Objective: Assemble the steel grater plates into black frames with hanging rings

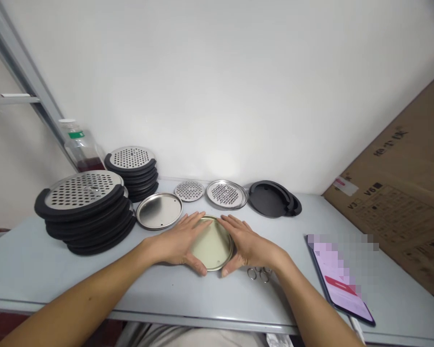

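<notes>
In the head view a shallow round metal dish (212,245) with a raised rim lies at the middle of the table. My left hand (177,243) curves round its left edge, fingers at the far rim and thumb at the near rim. Around the right edge, my right hand (248,246) grips in the same way. Several small metal rings (252,273) lie beside my right wrist, partly hidden by it. Behind my left hand sits a shiny round metal dish (159,210). Farther back are a perforated grater disc (189,191) and a rimmed grater plate (226,194).
Black round holders (269,198) lie at the back wall. Two stacks of black-rimmed graters, a near stack (90,217) and a far stack (132,168), stand left, before a plastic bottle (81,147). Rightward are a phone (338,277) with a cable and a cardboard box (398,193).
</notes>
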The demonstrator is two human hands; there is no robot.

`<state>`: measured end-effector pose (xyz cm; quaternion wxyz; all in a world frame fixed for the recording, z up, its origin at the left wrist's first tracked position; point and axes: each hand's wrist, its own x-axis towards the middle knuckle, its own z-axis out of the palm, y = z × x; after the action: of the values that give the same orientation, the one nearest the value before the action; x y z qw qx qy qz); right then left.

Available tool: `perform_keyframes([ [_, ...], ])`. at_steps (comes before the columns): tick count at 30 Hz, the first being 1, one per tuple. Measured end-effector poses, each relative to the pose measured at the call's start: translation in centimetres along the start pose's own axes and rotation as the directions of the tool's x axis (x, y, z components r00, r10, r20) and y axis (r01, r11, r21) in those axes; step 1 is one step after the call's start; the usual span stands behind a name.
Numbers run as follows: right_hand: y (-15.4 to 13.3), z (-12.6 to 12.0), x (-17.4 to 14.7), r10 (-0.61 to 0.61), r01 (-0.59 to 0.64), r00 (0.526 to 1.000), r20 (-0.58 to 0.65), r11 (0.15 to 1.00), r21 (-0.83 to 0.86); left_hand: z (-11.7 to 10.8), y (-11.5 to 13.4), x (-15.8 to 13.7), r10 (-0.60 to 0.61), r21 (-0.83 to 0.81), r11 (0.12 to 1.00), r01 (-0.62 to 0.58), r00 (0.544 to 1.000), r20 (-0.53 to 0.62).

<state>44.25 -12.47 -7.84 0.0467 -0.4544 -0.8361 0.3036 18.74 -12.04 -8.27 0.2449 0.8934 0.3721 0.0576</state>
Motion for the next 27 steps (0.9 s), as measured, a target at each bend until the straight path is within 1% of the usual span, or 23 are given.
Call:
perform_keyframes([
  [3,-0.5,0.5,0.2,0.020,-0.020,0.999,0.033,1.000,-0.006,0.4,-0.3,0.2,0.016,-0.023,1.000,-0.016,1.000,-0.020],
  [8,-0.5,0.6,0.3,0.010,-0.010,1.000,0.013,1.000,0.004,0.8,-0.2,0.5,0.002,-0.044,0.999,-0.004,0.999,-0.036],
  [13,-0.2,0.4,0.2,-0.015,0.015,1.000,0.012,1.000,0.013,0.5,-0.1,0.4,-0.018,-0.063,0.998,0.016,0.999,-0.036],
  [15,-0.2,0.4,0.1,-0.014,0.014,1.000,0.006,1.000,0.022,0.3,-0.1,0.4,-0.011,-0.088,0.996,0.004,0.997,-0.078],
  [17,-0.3,0.4,0.1,-0.004,0.004,1.000,0.003,1.000,0.025,-0.1,-0.3,0.5,-0.008,-0.093,0.996,-0.008,0.986,-0.168],
  [19,-0.4,0.4,0.1,-0.001,0.000,1.000,0.004,1.000,0.025,-0.5,-0.9,0.9,-0.018,-0.040,0.999,0.006,0.957,-0.289],
  [21,-0.5,0.3,0.1,-0.005,0.005,1.000,0.003,1.000,0.026,-0.8,-1.8,1.3,-0.041,0.060,0.996,0.069,0.920,-0.390],
  [23,-0.7,0.3,0.1,-0.001,0.001,1.000,0.007,1.000,0.019,-0.8,-2.8,1.7,-0.074,0.149,0.978,0.149,0.906,-0.416],
  [27,-1.0,-0.1,0.1,0.020,-0.020,0.999,0.035,1.000,-0.002,-0.5,-4.1,2.4,-0.116,0.257,0.938,0.231,0.912,-0.393],
])
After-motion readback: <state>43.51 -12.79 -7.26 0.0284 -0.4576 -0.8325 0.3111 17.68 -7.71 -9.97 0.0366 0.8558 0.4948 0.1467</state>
